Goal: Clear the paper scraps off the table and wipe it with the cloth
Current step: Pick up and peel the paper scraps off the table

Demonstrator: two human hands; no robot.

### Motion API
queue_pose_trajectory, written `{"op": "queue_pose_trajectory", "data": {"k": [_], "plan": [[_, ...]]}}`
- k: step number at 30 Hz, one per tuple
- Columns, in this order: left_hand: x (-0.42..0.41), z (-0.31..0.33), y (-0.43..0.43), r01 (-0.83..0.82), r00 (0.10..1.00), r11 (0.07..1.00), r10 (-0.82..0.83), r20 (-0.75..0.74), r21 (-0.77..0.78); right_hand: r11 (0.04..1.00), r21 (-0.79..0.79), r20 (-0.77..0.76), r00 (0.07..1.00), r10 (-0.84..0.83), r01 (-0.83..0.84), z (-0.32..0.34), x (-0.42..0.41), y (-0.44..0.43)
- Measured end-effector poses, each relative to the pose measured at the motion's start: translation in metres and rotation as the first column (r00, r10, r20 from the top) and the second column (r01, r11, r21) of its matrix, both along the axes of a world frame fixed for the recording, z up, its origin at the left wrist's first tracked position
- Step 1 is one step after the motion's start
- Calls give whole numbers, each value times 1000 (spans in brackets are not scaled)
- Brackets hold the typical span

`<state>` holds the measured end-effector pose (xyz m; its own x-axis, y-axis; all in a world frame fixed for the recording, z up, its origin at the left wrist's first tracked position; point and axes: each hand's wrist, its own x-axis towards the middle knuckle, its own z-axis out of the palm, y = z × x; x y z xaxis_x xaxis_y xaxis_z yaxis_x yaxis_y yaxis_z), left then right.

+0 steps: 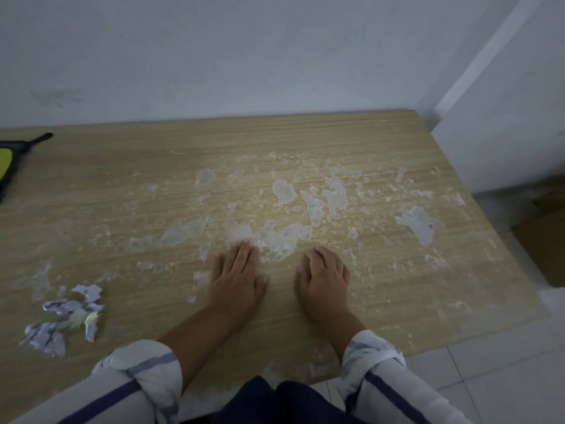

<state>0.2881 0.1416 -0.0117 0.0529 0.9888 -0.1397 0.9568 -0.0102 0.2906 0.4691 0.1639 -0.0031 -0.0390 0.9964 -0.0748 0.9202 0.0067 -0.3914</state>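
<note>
Mid-worktop (122, 194): left hand (237, 278) flat, right hand (324, 276) fingers loosely bent, both empty. Paper scraps (65, 319) near-left; yellow-black cloth (9, 160) at far-left edge. Suggest sweeping the scraps together flat-palmed before wiping.

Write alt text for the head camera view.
Two bare hands rest side by side on a light wood-grain table smeared with whitish patches: the left hand lies flat, the right hand has bent fingers. To their left sit crumpled pale paper scraps; a yellow and black item lies at the far left edge.
</note>
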Motion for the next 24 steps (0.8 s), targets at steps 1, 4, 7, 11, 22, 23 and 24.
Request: {"op": "queue_pose_trajectory", "data": {"k": [1, 4, 7, 11, 22, 23, 24], "plan": [[6, 0, 2, 11, 1000, 1000, -11, 8, 3, 1000, 0, 0, 1000, -7, 7, 0, 3, 2], [26, 0, 11, 55, 998, 998, -55, 19, 10, 1000, 0, 6, 1000, -28, 28, 0, 13, 7], [46, -3, 24, 103, 994, 994, -104, 20, 23, 999, -4, 13, 999, -45, 45, 0, 24, 13], [69, -5, 42, 162, 987, 986, -162, 9, 45, 993, 0, 13, 992, -122, 122, -1, 40, 24], [94, -7, 64, 224, 974, 970, -223, -26, 93, 975, -8, 75, 973, -220, 221, -3, 56, 46], [95, -7, 65, 226, 974, 970, -224, -30, 91, 974, -3, 72, 972, -226, 226, -3, 56, 46], [95, -7, 65, 227, 974, 970, -224, -33, 89, 972, -3, 67, 969, -236, 237, -3, 56, 46]]}}
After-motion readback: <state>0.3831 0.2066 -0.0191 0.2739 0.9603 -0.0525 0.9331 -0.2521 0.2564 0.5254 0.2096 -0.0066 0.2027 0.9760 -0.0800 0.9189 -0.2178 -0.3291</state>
